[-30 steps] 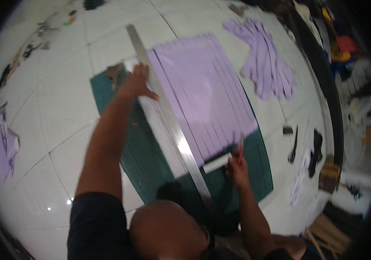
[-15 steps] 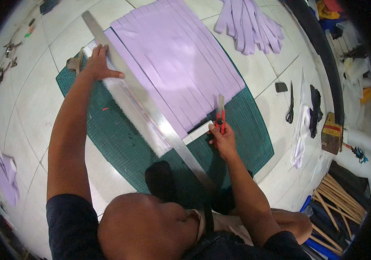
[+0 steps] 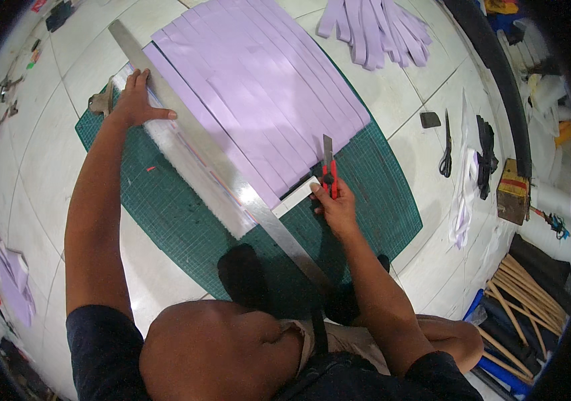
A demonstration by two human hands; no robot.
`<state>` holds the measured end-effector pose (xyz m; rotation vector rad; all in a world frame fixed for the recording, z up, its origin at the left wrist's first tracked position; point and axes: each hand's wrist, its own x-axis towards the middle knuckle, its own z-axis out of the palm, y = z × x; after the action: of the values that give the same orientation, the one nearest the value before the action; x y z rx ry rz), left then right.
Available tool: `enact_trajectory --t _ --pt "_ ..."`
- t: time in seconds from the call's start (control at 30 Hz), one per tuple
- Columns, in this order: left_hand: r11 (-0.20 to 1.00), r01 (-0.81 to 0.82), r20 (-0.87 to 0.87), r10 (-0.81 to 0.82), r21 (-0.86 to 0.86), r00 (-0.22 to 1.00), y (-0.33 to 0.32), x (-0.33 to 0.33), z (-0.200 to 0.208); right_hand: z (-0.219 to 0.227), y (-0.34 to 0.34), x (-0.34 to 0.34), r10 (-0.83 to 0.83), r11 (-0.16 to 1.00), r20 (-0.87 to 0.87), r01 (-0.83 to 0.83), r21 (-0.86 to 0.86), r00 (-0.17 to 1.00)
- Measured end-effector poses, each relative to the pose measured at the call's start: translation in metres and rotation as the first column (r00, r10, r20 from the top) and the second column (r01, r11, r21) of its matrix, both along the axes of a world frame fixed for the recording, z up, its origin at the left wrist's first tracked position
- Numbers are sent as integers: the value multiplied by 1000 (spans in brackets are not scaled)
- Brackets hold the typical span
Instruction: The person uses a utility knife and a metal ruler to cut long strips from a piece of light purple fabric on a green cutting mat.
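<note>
The step in hand looks like setting the long metal ruler (image 3: 195,136) for a cut: the left hand (image 3: 134,105), fingers and thumb spread wide, presses along the ruler's left edge, partly on the white striped band (image 3: 192,177) beside it. Right of the ruler lies the lilac fabric (image 3: 259,93), slit into near-parallel strips, its nearest one running under the ruler. The right hand (image 3: 337,207), right of the ruler's near half, pinches the end of a white gauge strip (image 3: 297,197) that reaches to the ruler, while gripping a red cutter (image 3: 329,179), blade bared. The next move seems to call for a firm, unmoving ruler and the cutter brought to its edge. Beneath the ruler is a green gridded mat (image 3: 392,187) on a white tiled floor (image 3: 38,180); well right of the ruler lie loose lilac strips (image 3: 375,33), black scissors (image 3: 446,164) and wooden sticks (image 3: 529,291).
</note>
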<state>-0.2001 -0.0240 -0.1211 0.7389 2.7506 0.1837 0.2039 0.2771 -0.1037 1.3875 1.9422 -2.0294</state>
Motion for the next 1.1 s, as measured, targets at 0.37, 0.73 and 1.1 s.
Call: enact_trajectory --t 0.37,0.73,1.1 --pt "1000 19 55 -20 17 998 10 8 8 -17 6 7 46 995 -62 -40 96 997" --pt "1000 -27 -283 26 -1 959 2 50 21 12 35 26 55 997 68 -59 57 996" --pt "967 -11 96 36 -253 995 58 153 49 24 18 -30 430 645 94 -378 664 898"
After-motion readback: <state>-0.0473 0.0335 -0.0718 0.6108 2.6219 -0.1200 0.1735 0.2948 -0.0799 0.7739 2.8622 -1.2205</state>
